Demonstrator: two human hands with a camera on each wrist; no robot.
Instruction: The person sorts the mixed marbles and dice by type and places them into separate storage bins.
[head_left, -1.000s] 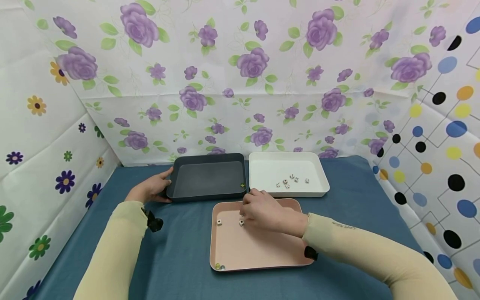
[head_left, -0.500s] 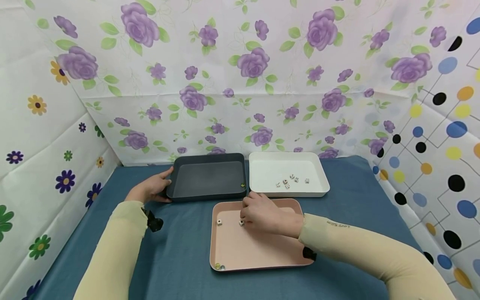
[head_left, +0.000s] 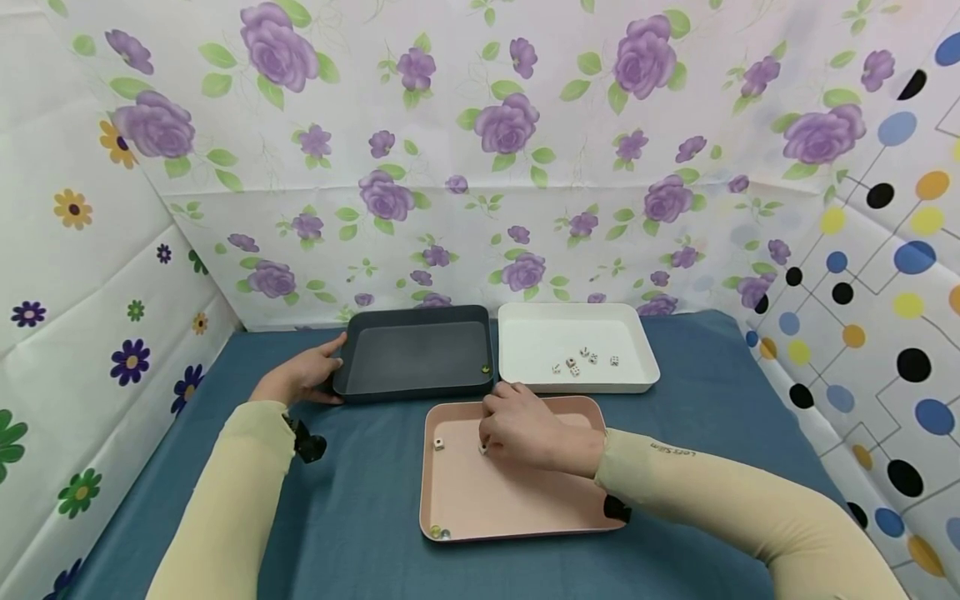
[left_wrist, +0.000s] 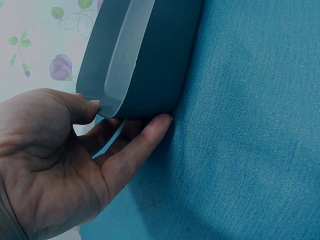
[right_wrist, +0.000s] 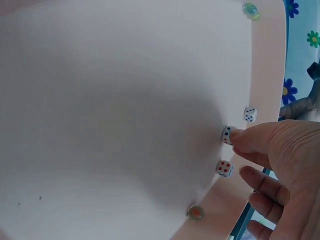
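Observation:
My left hand (head_left: pixel 306 375) holds the left end of a dark grey tray (head_left: pixel 345 383). In the left wrist view the thumb lies on the rim of that tray (left_wrist: pixel 155 75) and the fingers are against its outer wall. Over the pink tray (head_left: pixel 525 521), my right hand (head_left: pixel 521 429) pinches a white die (right_wrist: pixel 227 135) between thumb and forefinger; its other fingers are loosely bent. Two more dice, one (right_wrist: pixel 250 114) above and another (right_wrist: pixel 224 168) below the held one in the right wrist view, lie close by. A glass marble (right_wrist: pixel 195 212) sits near the tray wall.
A white tray (head_left: pixel 645 375) with several dice (head_left: pixel 573 367) stands behind the pink one. One yellowish marble (head_left: pixel 485 369) lies in the dark tray's right front corner. Two marbles (head_left: pixel 439 532) rest in the pink tray's near left corner. Patterned cloths surround the blue tabletop (head_left: pixel 360 500).
My right hand has shifted slightly left and its fingers have closed on the die, which is now mostly covered in the head view. The left hand has stayed on the dark tray.

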